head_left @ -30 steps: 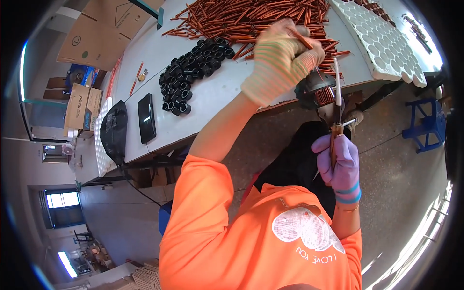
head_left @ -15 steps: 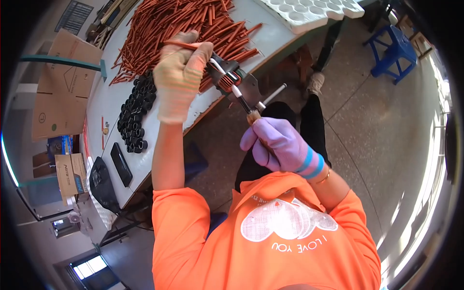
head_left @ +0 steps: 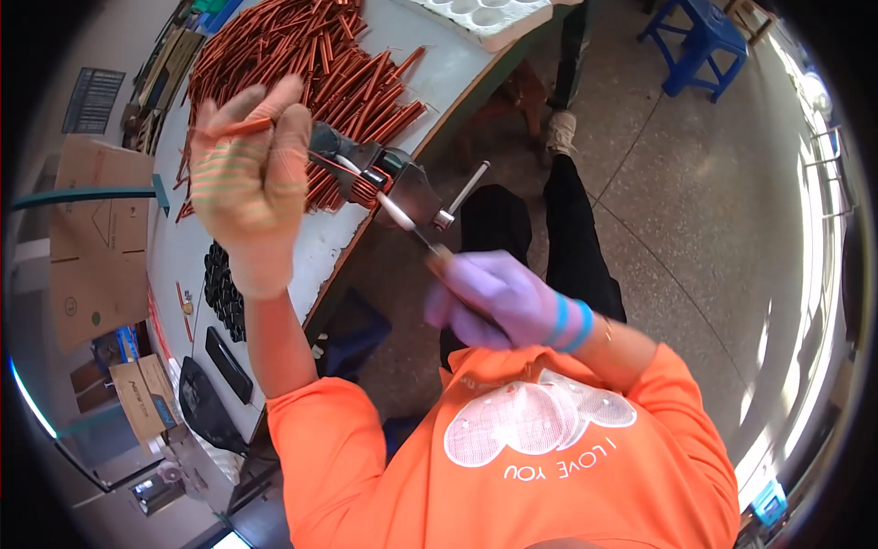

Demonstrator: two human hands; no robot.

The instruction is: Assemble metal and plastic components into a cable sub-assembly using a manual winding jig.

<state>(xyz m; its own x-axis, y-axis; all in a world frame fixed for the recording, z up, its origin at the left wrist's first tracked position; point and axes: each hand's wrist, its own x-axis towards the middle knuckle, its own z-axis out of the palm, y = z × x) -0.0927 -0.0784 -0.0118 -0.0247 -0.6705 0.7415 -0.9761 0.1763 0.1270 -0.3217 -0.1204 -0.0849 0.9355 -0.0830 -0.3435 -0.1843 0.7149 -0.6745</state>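
Note:
My left hand (head_left: pixel 254 178), in a pale striped glove, is raised left of a dark metal clamp (head_left: pixel 416 197) at the table edge. Its fingers are closed round a thin orange-red rod (head_left: pixel 245 127). Through the clamp runs a shaft with a white sleeve (head_left: pixel 396 212), and copper-coloured wire (head_left: pixel 364 192) is wound beside it. My right hand, in a purple glove (head_left: pixel 494 295) with blue cuff bands, grips the wooden handle (head_left: pixel 440 261) at the shaft's near end. Motion blurs its fingers, and most of the handle is hidden in the palm.
A heap of orange-red rods (head_left: pixel 283 50) covers the table's far part. Black rings (head_left: pixel 219 291), a dark phone-like slab (head_left: pixel 229 364) and a black bag (head_left: pixel 203 403) lie nearer left. A white tray with round hollows (head_left: pixel 489 18) sits at the far edge; a blue stool (head_left: pixel 697 46) stands right.
The whole view has shifted, so the table appears farther left. My left hand has moved away from the clamp with the rod. My right hand still grips the handle, now more blurred.

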